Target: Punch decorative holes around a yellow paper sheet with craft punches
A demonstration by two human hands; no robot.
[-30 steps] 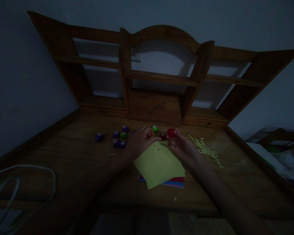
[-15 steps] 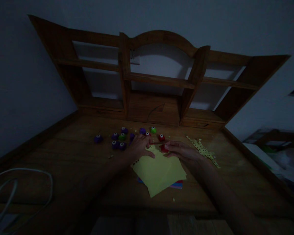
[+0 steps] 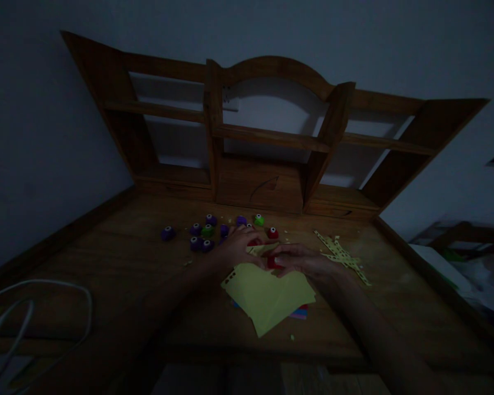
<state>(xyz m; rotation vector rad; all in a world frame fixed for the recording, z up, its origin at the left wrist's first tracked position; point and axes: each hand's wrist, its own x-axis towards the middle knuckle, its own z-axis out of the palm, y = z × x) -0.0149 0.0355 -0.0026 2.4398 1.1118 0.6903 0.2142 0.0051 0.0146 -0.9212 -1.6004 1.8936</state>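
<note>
My right hand (image 3: 308, 260) grips a small red craft punch (image 3: 273, 262) over the top part of the yellow paper sheets (image 3: 267, 296). My left hand (image 3: 241, 247) rests at the upper left edge of the sheets, thumb spread from the fingers and reaching towards that punch. Another red piece (image 3: 253, 241) shows in the gap of the left hand, partly hidden by its fingers. Small square holes run along the left edge of the paper. Blue, red and pink sheets (image 3: 299, 312) peek out underneath.
Several purple punches (image 3: 168, 233), a few green punches (image 3: 259, 220) and another red punch (image 3: 273, 233) stand behind and left of the hands. Perforated yellow strips (image 3: 341, 255) lie to the right. A wooden shelf (image 3: 267, 137) rises behind the desk; a white cable (image 3: 88, 307) loops at left.
My right hand has brought the red punch slightly down and left over the paper. My left thumb has moved right, closer to the punch. The view has shifted slightly.
</note>
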